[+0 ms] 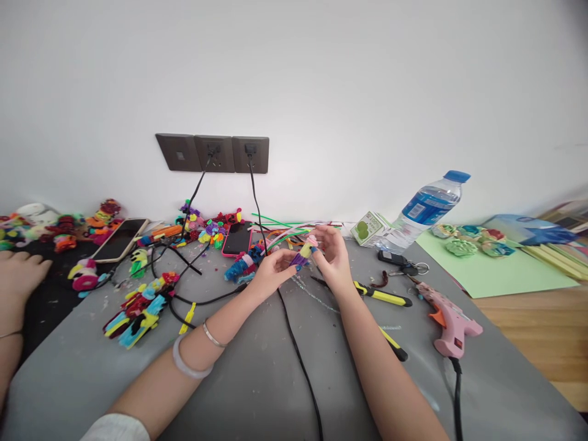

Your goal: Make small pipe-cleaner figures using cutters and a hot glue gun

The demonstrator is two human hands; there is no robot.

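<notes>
Between my two hands is a small fuzzy pipe-cleaner figure [304, 250] in purple, yellow and pink, raised over the grey table [271, 380]. My left hand [275, 269] pinches its purple lower end. Curled around the yellow and pink upper part is my right hand [334, 256], its thumb pressed against the figure. Loose pipe cleaners [294, 231] in several colours lie just behind the hands. Yellow-and-black handled pliers [388, 296] lie partly hidden under my right forearm.
A pink glue gun [452, 321], car key [392, 258] and tilted water bottle [425, 208] lie to the right. Pipe-cleaner figures [140, 309] and phones [122, 240] are on the left. Black cables [294, 343] cross the table. Another person's hand [21, 275] rests at far left.
</notes>
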